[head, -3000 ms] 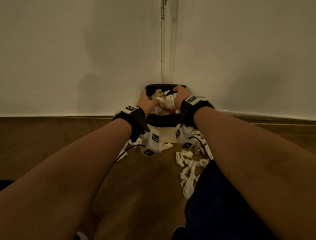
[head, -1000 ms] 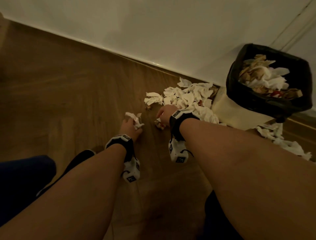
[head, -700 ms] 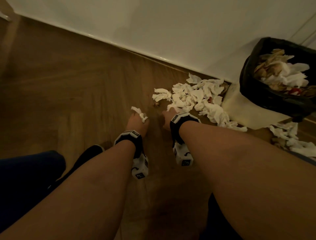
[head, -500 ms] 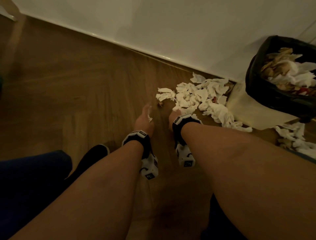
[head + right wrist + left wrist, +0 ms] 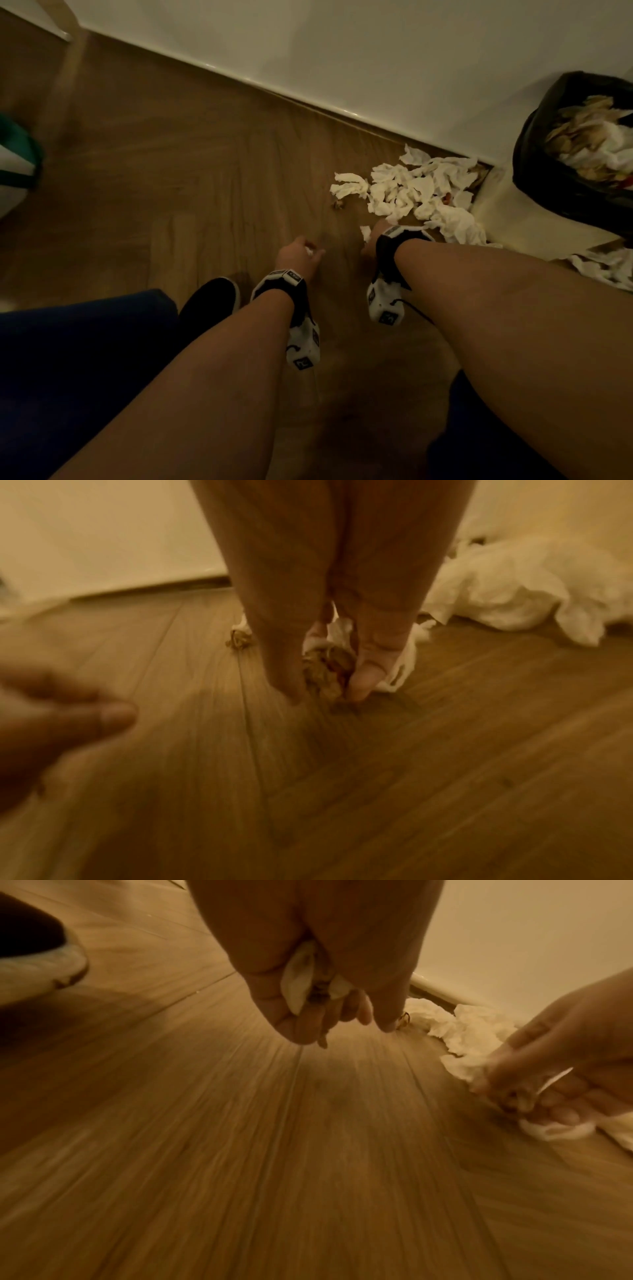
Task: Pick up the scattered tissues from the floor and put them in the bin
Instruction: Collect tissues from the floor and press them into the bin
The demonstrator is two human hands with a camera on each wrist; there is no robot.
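A heap of crumpled white tissues (image 5: 418, 195) lies on the wooden floor by the wall, left of the black-lined bin (image 5: 555, 161), which is full of paper. My left hand (image 5: 298, 255) hovers over the bare floor and grips a small white tissue wad (image 5: 301, 985) in its curled fingers. My right hand (image 5: 375, 236) is at the near edge of the heap, with its fingers curled round a brownish crumpled tissue (image 5: 327, 669) and some white tissue. More tissues (image 5: 606, 267) lie right of the bin's base.
A small brown scrap (image 5: 339, 214) lies alone on the floor left of the heap. My black shoe (image 5: 209, 305) stands close behind the left hand. A green and white object (image 5: 13, 164) is at the far left. The white wall runs along the back.
Since three seconds ago both hands left the bin and came down to the floor. In the last second the left hand closed round its tissue and the right gathered one at the heap's edge.
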